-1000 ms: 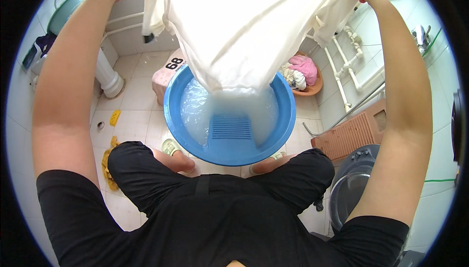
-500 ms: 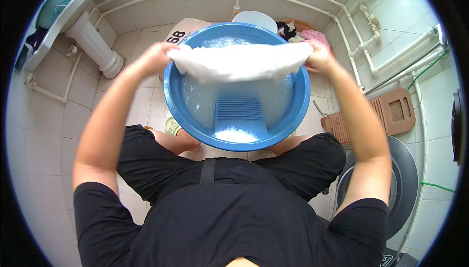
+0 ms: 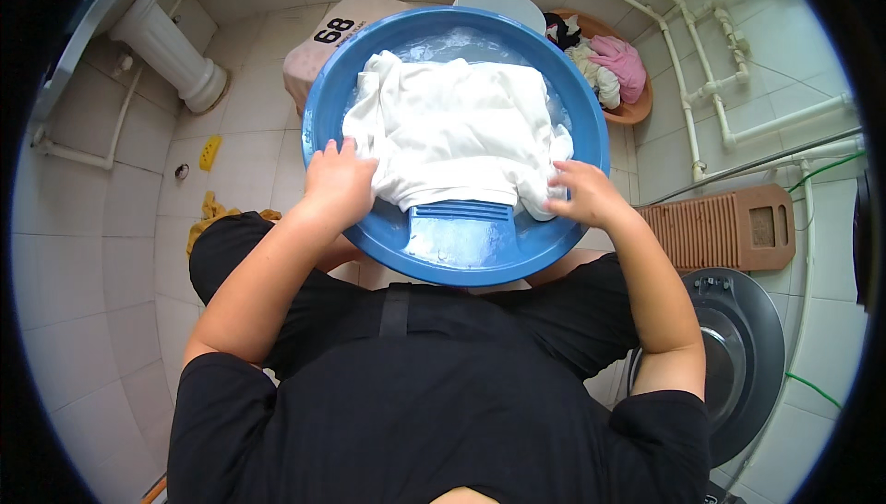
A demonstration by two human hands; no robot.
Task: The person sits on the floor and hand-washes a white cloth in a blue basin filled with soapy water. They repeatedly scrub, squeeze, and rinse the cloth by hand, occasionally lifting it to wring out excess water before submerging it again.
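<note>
A wet white garment (image 3: 461, 126) lies spread out across the large blue basin (image 3: 317, 126), covering most of the soapy water and the upper part of the ribbed washboard slope (image 3: 461, 241). My left hand (image 3: 340, 181) rests at the garment's near left edge, fingers stretched out and apart. On the opposite side, my right hand (image 3: 591, 195) is beside the near right edge, its fingers loosely spread. Neither hand visibly grips the cloth.
Behind the basin are a pink cloth-covered object (image 3: 314, 66), a white round lid or basin (image 3: 503, 7) and an orange tub (image 3: 632, 114) of clothes. A brown washboard (image 3: 692, 230) and a dark round basin (image 3: 761, 356) stand right. A yellow brush-like item (image 3: 210, 151) lies left.
The white garment, held stretched between both hands above the basin, is now lowered and spread over the water. Both hands have come nearer to me and let go of it. The view has shifted slightly.
</note>
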